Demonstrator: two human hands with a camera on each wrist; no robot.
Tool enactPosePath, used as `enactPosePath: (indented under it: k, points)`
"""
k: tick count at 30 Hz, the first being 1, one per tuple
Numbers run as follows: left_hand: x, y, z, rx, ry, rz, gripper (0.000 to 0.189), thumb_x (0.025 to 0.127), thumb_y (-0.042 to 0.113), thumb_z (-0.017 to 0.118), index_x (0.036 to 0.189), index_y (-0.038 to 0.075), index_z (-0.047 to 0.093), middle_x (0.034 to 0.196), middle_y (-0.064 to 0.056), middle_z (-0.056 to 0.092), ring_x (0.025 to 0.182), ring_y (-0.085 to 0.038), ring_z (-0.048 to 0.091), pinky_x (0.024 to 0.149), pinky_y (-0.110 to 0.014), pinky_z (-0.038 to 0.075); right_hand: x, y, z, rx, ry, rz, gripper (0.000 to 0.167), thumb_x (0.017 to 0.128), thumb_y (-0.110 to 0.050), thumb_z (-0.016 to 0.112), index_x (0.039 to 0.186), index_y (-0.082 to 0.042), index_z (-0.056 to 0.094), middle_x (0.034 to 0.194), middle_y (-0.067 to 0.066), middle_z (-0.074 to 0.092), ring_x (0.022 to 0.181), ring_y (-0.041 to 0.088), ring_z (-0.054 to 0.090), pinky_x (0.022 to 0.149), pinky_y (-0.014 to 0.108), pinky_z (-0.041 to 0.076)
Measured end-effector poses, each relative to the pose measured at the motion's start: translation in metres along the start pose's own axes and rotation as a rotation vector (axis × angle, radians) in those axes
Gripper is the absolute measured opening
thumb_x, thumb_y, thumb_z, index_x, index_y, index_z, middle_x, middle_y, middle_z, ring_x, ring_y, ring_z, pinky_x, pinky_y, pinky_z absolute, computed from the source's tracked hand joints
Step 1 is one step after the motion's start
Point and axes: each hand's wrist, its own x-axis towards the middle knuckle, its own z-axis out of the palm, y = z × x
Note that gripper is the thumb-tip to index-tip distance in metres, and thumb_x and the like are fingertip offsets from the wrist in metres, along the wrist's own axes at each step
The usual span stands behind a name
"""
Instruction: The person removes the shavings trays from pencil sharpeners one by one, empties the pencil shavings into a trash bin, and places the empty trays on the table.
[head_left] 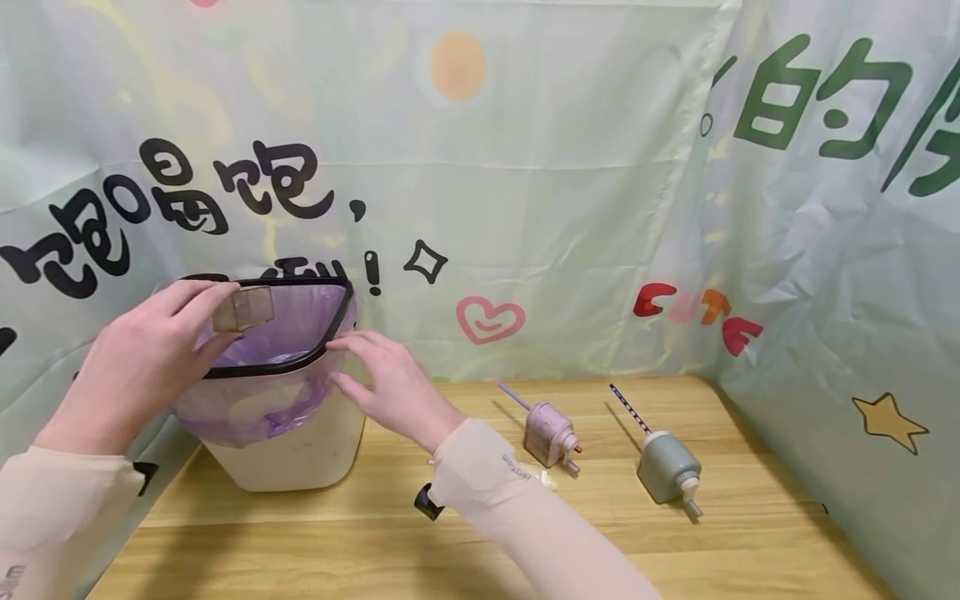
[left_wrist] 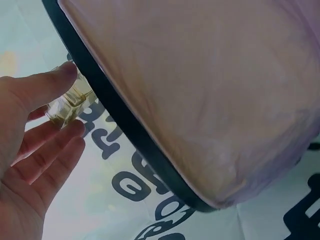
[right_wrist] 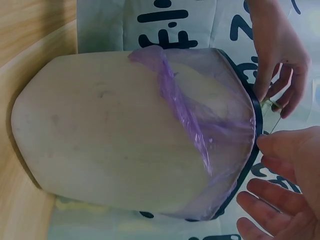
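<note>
My left hand (head_left: 150,350) pinches a small, see-through, yellowish, box-shaped piece (head_left: 244,309) between thumb and fingers, above the mouth of a white waste bin (head_left: 300,450). In the left wrist view, the clear piece (left_wrist: 70,102) shows beside the bin's dark rim (left_wrist: 120,115). A purple bag (head_left: 303,312) lines the bin, folded over outside under the black rim (head_left: 273,369). My right hand (head_left: 390,379) is at the rim's right side, fingers loosely bent. Its foremost fingertip meets the rim in the right wrist view, the other fingers (right_wrist: 270,207) spread apart.
On the wooden table (head_left: 360,542), a pinkish square bottle (head_left: 549,433) and a grey-green one (head_left: 667,467) lie tilted, each with a thin stick. A black cylinder (head_left: 428,502) and a small clear item (head_left: 546,477) sit by my right sleeve. Printed cloth (head_left: 570,208) hangs behind.
</note>
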Motion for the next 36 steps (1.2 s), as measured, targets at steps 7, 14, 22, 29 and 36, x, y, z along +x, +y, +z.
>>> enactPosePath:
  k: [7,14,22,29,36]
  points:
    - [0.001,0.006,0.002,-0.016,0.035,-0.026,0.067,0.067,-0.001,0.094,0.129,0.001,0.069,0.113,-0.020,0.071,0.095,-0.042,0.072,0.073,-0.063,0.059,-0.009,0.011,-0.010,0.041,-0.021,0.030,0.038,0.105,-0.020,0.071,0.141,-0.009,0.067,0.147,0.006,0.068,0.142,0.022,0.062,0.123,0.032,0.047]
    - [0.005,0.020,0.004,-0.037,0.056,-0.027,0.060,0.073,0.004,0.091,0.129,0.001,0.069,0.111,-0.021,0.070,0.095,-0.042,0.071,0.076,-0.061,0.059,-0.019,0.024,-0.020,0.059,-0.026,0.051,0.041,0.105,-0.021,0.071,0.143,-0.008,0.066,0.147,0.007,0.068,0.141,0.023,0.062,0.122,0.037,0.048]
    - [0.011,0.040,0.008,-0.053,0.107,0.003,0.058,0.075,0.006,0.089,0.130,0.000,0.069,0.110,-0.020,0.071,0.090,-0.040,0.072,0.073,-0.059,0.060,-0.033,0.037,-0.029,0.075,-0.027,0.094,0.043,0.105,-0.021,0.072,0.145,-0.008,0.064,0.147,0.007,0.068,0.136,0.025,0.065,0.117,0.041,0.053]
    - [0.011,0.055,0.011,-0.104,0.127,0.009,0.060,0.075,0.009,0.089,0.131,0.001,0.070,0.117,-0.020,0.074,0.103,-0.039,0.073,0.084,-0.058,0.061,-0.047,0.047,-0.040,0.110,-0.045,0.147,0.047,0.104,-0.022,0.073,0.147,-0.008,0.062,0.150,0.008,0.065,0.135,0.026,0.064,0.117,0.044,0.053]
    - [0.004,0.071,0.014,-0.175,0.081,0.028,0.055,0.083,0.020,0.084,0.131,-0.002,0.069,0.116,-0.019,0.074,0.097,-0.036,0.074,0.081,-0.051,0.063,-0.064,0.057,-0.055,0.192,-0.035,0.205,0.049,0.103,-0.019,0.075,0.148,-0.009,0.061,0.151,0.007,0.065,0.137,0.026,0.065,0.118,0.043,0.053]
